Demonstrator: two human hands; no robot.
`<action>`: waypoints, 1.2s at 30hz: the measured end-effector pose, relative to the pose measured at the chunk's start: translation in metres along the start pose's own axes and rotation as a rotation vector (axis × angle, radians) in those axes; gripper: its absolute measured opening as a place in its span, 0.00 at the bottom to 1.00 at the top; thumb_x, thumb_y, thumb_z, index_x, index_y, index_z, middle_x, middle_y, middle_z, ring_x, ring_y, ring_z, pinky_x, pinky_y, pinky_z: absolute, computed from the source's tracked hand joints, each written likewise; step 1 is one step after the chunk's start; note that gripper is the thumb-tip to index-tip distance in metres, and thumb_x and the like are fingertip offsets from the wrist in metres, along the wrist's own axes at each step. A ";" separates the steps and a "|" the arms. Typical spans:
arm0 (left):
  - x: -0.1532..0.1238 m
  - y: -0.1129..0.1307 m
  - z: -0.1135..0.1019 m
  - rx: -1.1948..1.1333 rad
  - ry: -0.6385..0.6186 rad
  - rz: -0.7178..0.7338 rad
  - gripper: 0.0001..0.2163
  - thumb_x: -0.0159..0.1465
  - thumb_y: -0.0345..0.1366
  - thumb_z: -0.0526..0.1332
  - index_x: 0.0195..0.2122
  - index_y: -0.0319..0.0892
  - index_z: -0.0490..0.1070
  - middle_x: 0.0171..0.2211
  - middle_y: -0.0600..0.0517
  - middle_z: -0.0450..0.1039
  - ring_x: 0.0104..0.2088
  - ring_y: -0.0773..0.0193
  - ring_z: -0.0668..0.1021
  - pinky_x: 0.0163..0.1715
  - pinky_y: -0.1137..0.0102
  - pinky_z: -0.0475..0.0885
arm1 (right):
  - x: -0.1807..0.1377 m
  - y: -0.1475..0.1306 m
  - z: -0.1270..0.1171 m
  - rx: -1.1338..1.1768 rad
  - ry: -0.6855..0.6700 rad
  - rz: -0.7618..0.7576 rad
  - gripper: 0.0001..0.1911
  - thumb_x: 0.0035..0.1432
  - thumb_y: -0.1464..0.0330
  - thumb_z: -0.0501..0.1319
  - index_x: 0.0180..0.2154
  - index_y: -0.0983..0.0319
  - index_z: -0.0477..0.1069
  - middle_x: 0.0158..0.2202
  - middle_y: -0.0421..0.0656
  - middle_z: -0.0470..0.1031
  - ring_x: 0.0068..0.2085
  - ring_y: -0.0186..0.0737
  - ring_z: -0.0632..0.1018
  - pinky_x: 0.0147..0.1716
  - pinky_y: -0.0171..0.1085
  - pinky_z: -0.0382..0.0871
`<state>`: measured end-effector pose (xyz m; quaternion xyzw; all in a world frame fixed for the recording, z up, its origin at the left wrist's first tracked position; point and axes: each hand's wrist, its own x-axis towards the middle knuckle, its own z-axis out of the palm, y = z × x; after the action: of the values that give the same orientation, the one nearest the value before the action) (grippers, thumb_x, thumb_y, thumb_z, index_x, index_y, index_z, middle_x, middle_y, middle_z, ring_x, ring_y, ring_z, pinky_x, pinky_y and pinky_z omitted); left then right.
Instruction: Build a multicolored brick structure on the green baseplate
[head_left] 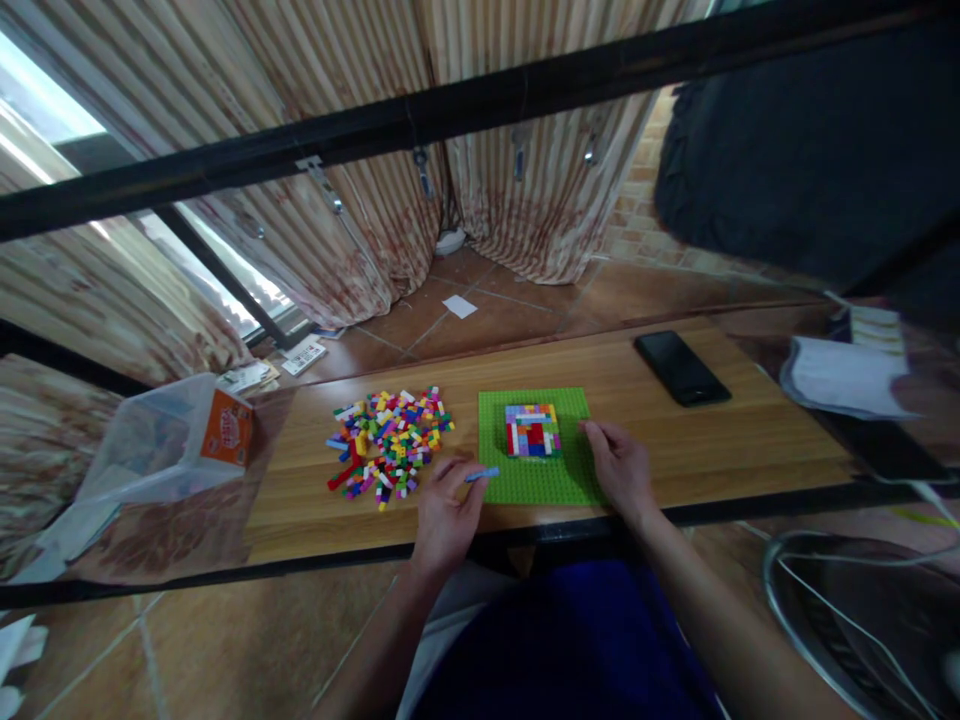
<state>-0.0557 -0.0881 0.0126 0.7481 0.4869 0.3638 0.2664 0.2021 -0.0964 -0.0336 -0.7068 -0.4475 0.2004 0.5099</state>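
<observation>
My left hand [450,508] is closed in a pinch on a light blue toy brick [482,474], held over the lower left corner of the green baseplate [495,487]. On that baseplate sits a roughly square build of colourful bricks [533,432], with red, white, blue, orange and lilac pieces showing. At the baseplate's right edge my right hand [621,467] has its fingers curled in, gripping the rim. To the left of my left hand spreads a loose pile of small mixed bricks [394,440].
A black phone [681,368] lies on the wooden table [750,430], right of the baseplate. Left of the table stands a clear plastic bin [161,440] with an orange label. Papers [847,375] lie at the right end. A dark metal bar [480,100] crosses above the far side.
</observation>
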 end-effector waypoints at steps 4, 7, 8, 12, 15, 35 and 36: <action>0.017 0.008 0.007 0.009 -0.037 0.042 0.06 0.64 0.33 0.60 0.38 0.45 0.77 0.36 0.50 0.76 0.40 0.62 0.78 0.41 0.68 0.73 | -0.001 0.000 0.000 -0.011 -0.018 -0.027 0.22 0.61 0.51 0.54 0.34 0.61 0.78 0.36 0.46 0.80 0.39 0.44 0.77 0.40 0.42 0.69; 0.026 0.013 0.013 0.025 -0.063 0.062 0.06 0.65 0.31 0.60 0.38 0.45 0.77 0.36 0.50 0.76 0.39 0.62 0.78 0.41 0.69 0.73 | -0.002 0.000 -0.001 0.000 -0.019 -0.030 0.23 0.61 0.51 0.53 0.35 0.61 0.78 0.37 0.47 0.80 0.39 0.45 0.77 0.41 0.43 0.69; 0.028 0.014 0.015 0.031 -0.075 0.070 0.07 0.65 0.31 0.59 0.38 0.45 0.77 0.37 0.50 0.76 0.39 0.62 0.78 0.41 0.68 0.73 | -0.002 0.000 -0.001 0.000 -0.018 -0.033 0.23 0.62 0.51 0.53 0.35 0.61 0.78 0.37 0.47 0.80 0.39 0.45 0.77 0.41 0.43 0.69; 0.039 0.015 0.027 0.085 -0.121 0.134 0.08 0.65 0.31 0.59 0.40 0.46 0.77 0.38 0.50 0.76 0.41 0.61 0.77 0.44 0.66 0.73 | -0.003 -0.002 -0.001 0.004 -0.017 -0.034 0.21 0.62 0.53 0.54 0.35 0.61 0.78 0.37 0.46 0.79 0.39 0.45 0.77 0.41 0.42 0.68; 0.049 0.015 0.036 0.161 -0.147 0.203 0.07 0.64 0.31 0.60 0.40 0.46 0.77 0.38 0.51 0.77 0.42 0.59 0.76 0.46 0.62 0.71 | -0.003 -0.002 -0.001 0.006 -0.013 -0.031 0.21 0.62 0.53 0.54 0.34 0.61 0.78 0.37 0.46 0.79 0.39 0.44 0.77 0.41 0.42 0.68; 0.060 0.020 0.047 0.169 -0.093 -0.030 0.05 0.63 0.32 0.61 0.39 0.43 0.75 0.37 0.52 0.78 0.37 0.64 0.78 0.39 0.70 0.72 | -0.003 0.004 0.001 -0.014 -0.017 -0.073 0.18 0.61 0.55 0.56 0.34 0.60 0.78 0.36 0.45 0.79 0.39 0.43 0.77 0.41 0.42 0.68; 0.058 0.022 0.048 0.191 -0.096 -0.057 0.05 0.63 0.33 0.61 0.39 0.43 0.75 0.37 0.52 0.78 0.36 0.64 0.78 0.38 0.70 0.72 | -0.003 0.004 0.000 -0.015 -0.017 -0.075 0.18 0.61 0.55 0.56 0.34 0.60 0.78 0.36 0.45 0.79 0.39 0.43 0.77 0.41 0.42 0.68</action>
<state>0.0098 -0.0452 0.0166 0.7724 0.5273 0.2717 0.2271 0.2019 -0.0987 -0.0375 -0.6919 -0.4792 0.1837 0.5078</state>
